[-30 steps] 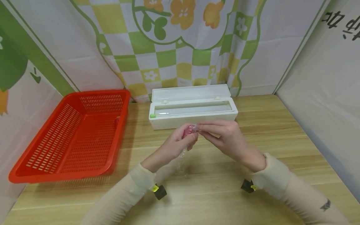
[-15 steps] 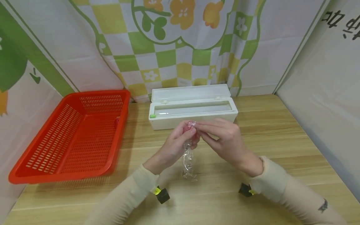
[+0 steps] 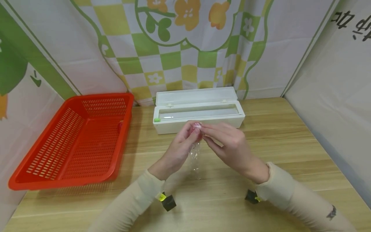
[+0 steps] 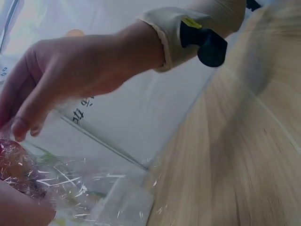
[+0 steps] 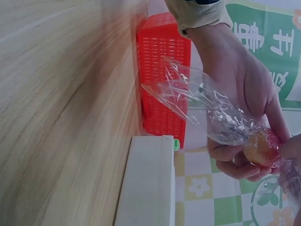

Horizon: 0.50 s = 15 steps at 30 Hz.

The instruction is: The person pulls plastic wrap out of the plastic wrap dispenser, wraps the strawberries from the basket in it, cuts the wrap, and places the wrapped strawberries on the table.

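Observation:
In the head view my left hand (image 3: 177, 150) grips a small round red-and-yellow fruit, apple-like, above the table. The right wrist view shows its skin (image 5: 256, 148) through clear cling film (image 5: 221, 115). The left fingers curl round the fruit from below, and a loose tail of film (image 3: 195, 158) hangs under that hand. My right hand (image 3: 230, 141) pinches the film at the top of the fruit, thumb and fingertips close together. Its fingertips are partly hidden behind the left thumb and the fruit. Crinkled film also shows in the left wrist view (image 4: 70, 186).
Behind the hands stands a white cling film box (image 3: 200, 124) with its lid raised and a green slider at its left end. A red plastic basket (image 3: 116, 161) to the left holds a red item (image 3: 120, 125). Curtains and walls enclose the wooden table (image 3: 290, 135).
Both hands stay together and rise slightly, with the fruit turning in the left hand. The hanging film tail swings into view below it. Basket and box have not moved.

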{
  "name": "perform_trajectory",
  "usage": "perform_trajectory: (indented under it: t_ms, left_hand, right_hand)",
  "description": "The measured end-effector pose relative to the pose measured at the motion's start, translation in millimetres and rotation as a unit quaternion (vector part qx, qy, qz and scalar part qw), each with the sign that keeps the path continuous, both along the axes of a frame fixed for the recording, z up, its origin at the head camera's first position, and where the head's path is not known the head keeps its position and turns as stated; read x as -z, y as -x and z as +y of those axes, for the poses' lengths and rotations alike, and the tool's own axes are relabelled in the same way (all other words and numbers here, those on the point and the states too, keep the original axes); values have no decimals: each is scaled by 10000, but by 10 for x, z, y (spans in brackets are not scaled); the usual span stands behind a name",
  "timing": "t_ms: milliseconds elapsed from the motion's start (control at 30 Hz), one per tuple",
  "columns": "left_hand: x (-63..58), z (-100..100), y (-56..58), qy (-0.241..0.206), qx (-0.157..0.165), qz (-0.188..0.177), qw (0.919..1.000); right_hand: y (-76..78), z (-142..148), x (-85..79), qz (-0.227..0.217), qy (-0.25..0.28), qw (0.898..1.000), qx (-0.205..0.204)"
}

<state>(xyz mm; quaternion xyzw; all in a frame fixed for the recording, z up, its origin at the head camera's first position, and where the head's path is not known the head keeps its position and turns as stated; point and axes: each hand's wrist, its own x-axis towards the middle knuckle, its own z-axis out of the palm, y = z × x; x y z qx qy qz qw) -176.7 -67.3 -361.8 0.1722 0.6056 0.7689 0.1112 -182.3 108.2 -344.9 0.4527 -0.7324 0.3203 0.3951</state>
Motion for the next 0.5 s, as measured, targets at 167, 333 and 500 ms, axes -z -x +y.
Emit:
perform_trajectory:
  t_ms: [167,333,500]
  left_hand:
    - [-7,20,-11,-342,-17,-302,9990]
    - [-32,29,-8,-716,-15,-340,9969]
    - [-76,43,-10,-959,84,-473,9942]
  right_hand:
    - [3,-10,37,77,-104,9999,-18]
    - [4,-18,48,101,-183,9998,-78]
    - [6,-17,51,165,-277,9995,-60]
